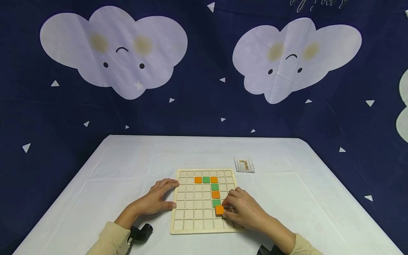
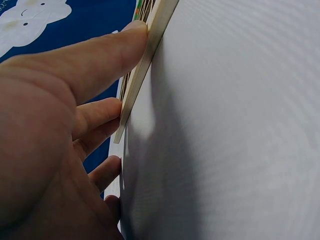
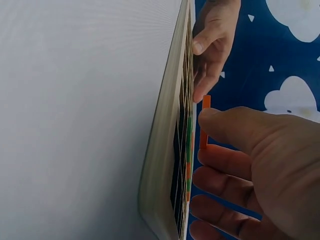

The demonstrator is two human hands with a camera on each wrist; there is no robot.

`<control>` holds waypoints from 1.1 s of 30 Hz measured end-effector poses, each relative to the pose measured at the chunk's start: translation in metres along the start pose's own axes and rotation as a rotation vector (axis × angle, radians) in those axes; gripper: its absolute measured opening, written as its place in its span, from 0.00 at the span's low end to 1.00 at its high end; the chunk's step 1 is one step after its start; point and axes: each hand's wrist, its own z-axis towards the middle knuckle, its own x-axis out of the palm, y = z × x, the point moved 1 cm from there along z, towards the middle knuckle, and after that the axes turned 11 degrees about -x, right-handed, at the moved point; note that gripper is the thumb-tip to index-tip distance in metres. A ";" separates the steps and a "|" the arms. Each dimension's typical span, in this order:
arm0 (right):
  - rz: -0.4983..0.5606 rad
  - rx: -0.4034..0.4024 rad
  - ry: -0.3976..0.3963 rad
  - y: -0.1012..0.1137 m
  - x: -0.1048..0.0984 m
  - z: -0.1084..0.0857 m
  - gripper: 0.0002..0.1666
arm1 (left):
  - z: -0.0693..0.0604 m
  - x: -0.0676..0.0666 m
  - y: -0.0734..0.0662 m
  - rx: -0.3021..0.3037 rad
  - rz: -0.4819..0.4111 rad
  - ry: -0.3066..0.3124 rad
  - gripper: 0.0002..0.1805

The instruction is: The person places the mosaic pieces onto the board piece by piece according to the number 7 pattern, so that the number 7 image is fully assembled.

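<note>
A square wooden grid board (image 1: 193, 204) lies on the table, and orange and green square tiles sit in some of its cells. Three form a short row near the top: an orange tile (image 1: 198, 180), a green tile (image 1: 206, 180) and another orange one. Below the row's right end run green, orange and green tiles. My right hand (image 1: 247, 209) pinches a further orange tile (image 3: 205, 121) between thumb and fingers, just above the board below the lowest green tile (image 1: 216, 203). At the board's left edge, my left hand (image 1: 155, 198) touches the rim with spread thumb and fingertips.
A small paper card (image 1: 244, 165) printed with a coloured grid pattern lies beyond the board's top right corner. White cloth covers the table (image 1: 127, 159). Behind it hangs a dark blue backdrop (image 1: 204, 117) with clouds. Black devices (image 1: 141, 233) are worn at both wrists.
</note>
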 end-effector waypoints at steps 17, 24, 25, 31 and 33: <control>-0.010 -0.019 0.032 0.004 0.002 0.003 0.12 | -0.001 -0.001 -0.001 0.008 -0.002 0.003 0.38; -0.015 -0.026 0.017 0.004 0.003 0.003 0.13 | 0.000 0.000 -0.001 -0.009 -0.001 0.003 0.38; -0.016 -0.027 0.016 0.004 0.003 0.003 0.13 | 0.000 0.000 -0.001 -0.013 -0.002 0.003 0.38; -0.030 -0.029 0.012 0.005 0.003 0.004 0.13 | 0.000 0.000 -0.001 -0.016 0.001 0.001 0.38; -0.032 -0.028 0.011 0.005 0.004 0.004 0.13 | 0.000 0.000 0.000 -0.012 0.002 0.000 0.38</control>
